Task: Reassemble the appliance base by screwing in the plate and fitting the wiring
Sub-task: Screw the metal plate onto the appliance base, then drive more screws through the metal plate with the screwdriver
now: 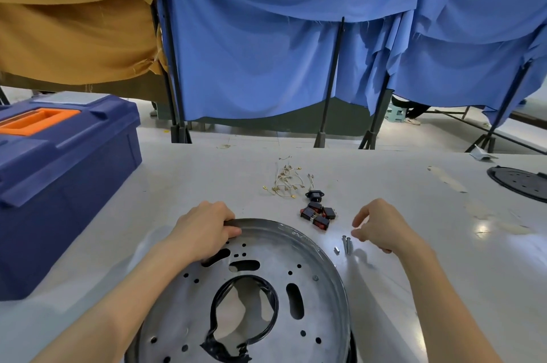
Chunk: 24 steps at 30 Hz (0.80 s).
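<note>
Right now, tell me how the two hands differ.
The left hand grips the plate by its far rim; the right hand holds nothing. The left hand's fingers curl over the metal; the right hand's thumb and forefinger are parted beside the screws. The left hand is on the plate; the right hand is off it, over the table. Both are bare, backs up.

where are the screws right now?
Head view, right of centre: the screws lie on the table between the plate and the right hand, just nearer the person than the switches.
</note>
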Motion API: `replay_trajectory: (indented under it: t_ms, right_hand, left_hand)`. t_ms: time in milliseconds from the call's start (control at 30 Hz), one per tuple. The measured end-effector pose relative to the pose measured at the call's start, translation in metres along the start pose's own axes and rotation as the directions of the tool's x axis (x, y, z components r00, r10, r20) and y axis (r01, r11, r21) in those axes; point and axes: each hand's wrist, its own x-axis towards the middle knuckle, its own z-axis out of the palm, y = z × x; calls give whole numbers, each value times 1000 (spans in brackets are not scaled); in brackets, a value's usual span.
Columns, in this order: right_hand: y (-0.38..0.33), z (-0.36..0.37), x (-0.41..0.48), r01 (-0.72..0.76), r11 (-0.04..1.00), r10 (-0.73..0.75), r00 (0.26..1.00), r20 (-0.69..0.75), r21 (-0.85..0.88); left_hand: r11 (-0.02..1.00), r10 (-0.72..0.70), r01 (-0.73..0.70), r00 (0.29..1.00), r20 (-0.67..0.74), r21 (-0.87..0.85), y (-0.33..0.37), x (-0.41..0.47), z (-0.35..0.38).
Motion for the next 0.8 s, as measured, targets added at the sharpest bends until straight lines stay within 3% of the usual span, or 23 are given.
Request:
replay_trajectory:
  t_ms: [800]
  right_hand:
    - [-8,16,-1,-32,999,35,988,148,-23]
  left_hand:
    - [998,-42,44,997,-57,34,6,-7,1]
